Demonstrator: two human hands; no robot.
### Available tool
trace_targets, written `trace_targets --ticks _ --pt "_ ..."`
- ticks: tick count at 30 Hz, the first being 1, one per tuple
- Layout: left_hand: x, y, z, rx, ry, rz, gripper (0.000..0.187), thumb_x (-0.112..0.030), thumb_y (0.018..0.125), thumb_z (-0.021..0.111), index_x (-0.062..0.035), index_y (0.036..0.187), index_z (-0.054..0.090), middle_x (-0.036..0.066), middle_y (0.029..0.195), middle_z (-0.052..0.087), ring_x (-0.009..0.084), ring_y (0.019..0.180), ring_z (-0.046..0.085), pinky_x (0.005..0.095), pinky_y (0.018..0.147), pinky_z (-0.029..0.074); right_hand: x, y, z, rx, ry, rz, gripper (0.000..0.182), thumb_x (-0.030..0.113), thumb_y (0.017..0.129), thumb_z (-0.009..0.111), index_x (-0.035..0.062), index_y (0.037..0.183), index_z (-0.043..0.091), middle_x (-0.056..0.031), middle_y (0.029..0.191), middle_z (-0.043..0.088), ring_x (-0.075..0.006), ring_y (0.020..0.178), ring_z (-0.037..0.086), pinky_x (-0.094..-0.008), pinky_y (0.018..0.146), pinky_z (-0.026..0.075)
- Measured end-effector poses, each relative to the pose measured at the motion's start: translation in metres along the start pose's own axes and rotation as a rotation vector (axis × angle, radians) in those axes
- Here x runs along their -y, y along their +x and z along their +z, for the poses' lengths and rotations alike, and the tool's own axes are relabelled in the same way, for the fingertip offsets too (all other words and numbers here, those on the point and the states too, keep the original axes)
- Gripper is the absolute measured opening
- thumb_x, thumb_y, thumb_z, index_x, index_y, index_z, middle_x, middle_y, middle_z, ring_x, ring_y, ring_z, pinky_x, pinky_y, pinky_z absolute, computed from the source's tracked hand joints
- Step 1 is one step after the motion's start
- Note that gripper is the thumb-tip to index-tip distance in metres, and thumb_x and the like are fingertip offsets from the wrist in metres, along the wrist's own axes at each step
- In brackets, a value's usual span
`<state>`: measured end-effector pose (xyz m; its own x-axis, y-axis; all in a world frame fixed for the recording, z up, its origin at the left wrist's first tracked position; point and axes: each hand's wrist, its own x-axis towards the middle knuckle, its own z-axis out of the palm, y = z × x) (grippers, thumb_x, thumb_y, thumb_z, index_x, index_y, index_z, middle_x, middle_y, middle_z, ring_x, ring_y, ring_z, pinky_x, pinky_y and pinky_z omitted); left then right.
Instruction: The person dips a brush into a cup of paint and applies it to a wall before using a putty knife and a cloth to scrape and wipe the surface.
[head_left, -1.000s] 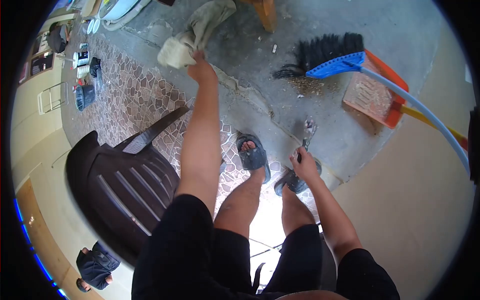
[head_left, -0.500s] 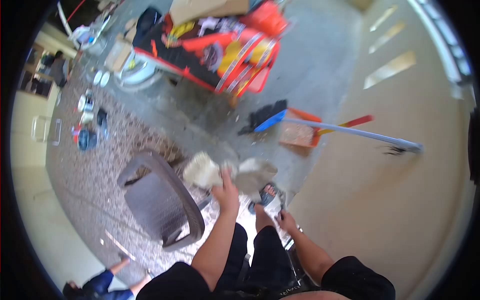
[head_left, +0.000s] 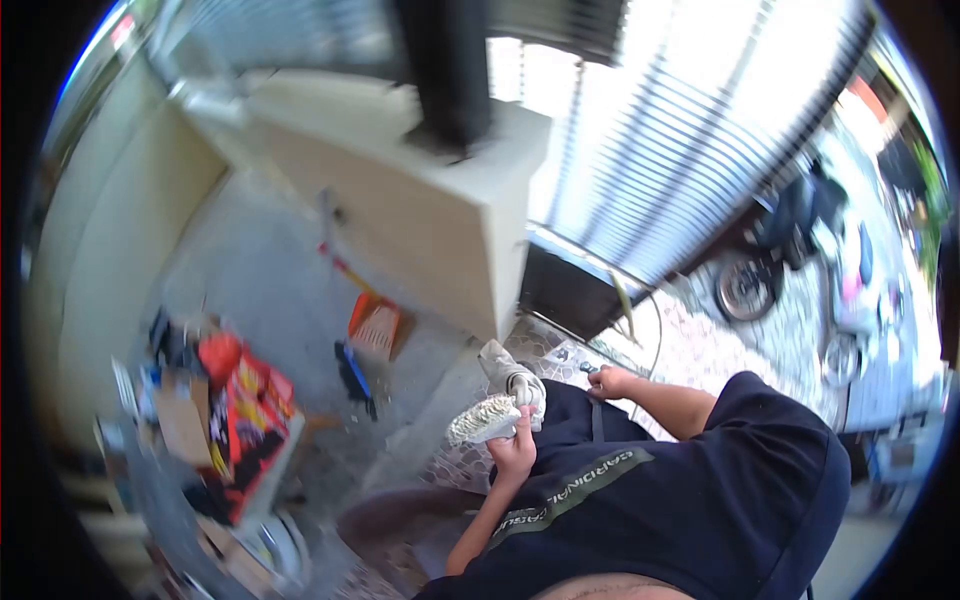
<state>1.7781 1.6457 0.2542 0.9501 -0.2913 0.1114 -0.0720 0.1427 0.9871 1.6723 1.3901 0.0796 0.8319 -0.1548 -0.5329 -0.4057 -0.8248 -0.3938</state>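
My left hand [head_left: 515,455] is closed around a cream cloth [head_left: 487,418] with a shaggy, nubby face, held in front of my shirt. Folded whitish fabric [head_left: 525,388] bunches up just beyond my fingers and seems part of the same piece. My right hand [head_left: 612,382] is farther out to the right, its fingers curled in. A small dark end [head_left: 587,368] pokes out past them; what it belongs to I cannot make out.
An orange dustpan [head_left: 374,325] and a blue-and-black broom head [head_left: 354,375] are on the floor. A loaded red-and-black table [head_left: 255,425] stands left, a brown chair [head_left: 400,520] below. Beyond the wall [head_left: 400,215] are a slatted gate [head_left: 650,150] and a motorcycle [head_left: 750,285].
My view has swung right, bringing the gate and motorcycle into sight. The cloth, hanging spread out in my left hand before, is now bunched nearer my body. My right hand stays closed.
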Motion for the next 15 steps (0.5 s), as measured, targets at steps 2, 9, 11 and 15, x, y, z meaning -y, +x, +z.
trace_targets --ticks 2,9,11,15 --pt "-0.014 0.001 0.027 0.251 0.095 -0.048 0.021 -0.013 0.089 0.052 0.0017 0.079 0.063 0.0 0.062 0.056 0.0026 0.045 0.04 0.0195 0.041 0.031 -0.04 -0.048 0.019 -0.077 0.13 0.137 0.026 0.037 0.076 0.057 0.0106 0.076 0.056 -0.0159 0.078 0.058 -0.0341 0.084 0.056 -0.0444 0.071 0.044" --pt "-0.035 -0.03 0.145 0.894 0.151 -0.174 0.02 -0.013 0.086 0.057 0.0018 0.077 0.066 0.005 0.072 0.065 0.0089 0.068 0.059 0.0221 0.061 0.045 -0.134 -0.199 0.103 -0.312 0.505 0.726 0.032 0.039 0.075 0.058 0.0077 0.084 0.059 -0.0152 0.083 0.062 -0.0348 0.081 0.058 -0.0435 0.07 0.045" --pt "-0.047 -0.044 0.185 1.12 0.18 -0.323 0.015 -0.012 0.085 0.059 0.0008 0.079 0.066 0.005 0.073 0.065 0.0085 0.068 0.058 0.0226 0.061 0.046 -0.151 -0.245 0.124 -0.463 0.666 0.845 0.03 0.037 0.075 0.059 0.0073 0.079 0.059 -0.0137 0.082 0.062 -0.0314 0.082 0.06 -0.0414 0.07 0.046" --pt "-0.058 -0.095 0.291 1.301 0.098 -0.348 0.013 -0.009 0.085 0.059 0.0023 0.082 0.064 0.006 0.075 0.064 0.0092 0.067 0.058 0.0233 0.061 0.045 -0.206 -0.317 0.183 -0.687 0.926 1.216 0.029 0.036 0.075 0.059 0.0067 0.076 0.058 -0.0162 0.077 0.061 -0.0321 0.076 0.06 -0.0415 0.066 0.046"
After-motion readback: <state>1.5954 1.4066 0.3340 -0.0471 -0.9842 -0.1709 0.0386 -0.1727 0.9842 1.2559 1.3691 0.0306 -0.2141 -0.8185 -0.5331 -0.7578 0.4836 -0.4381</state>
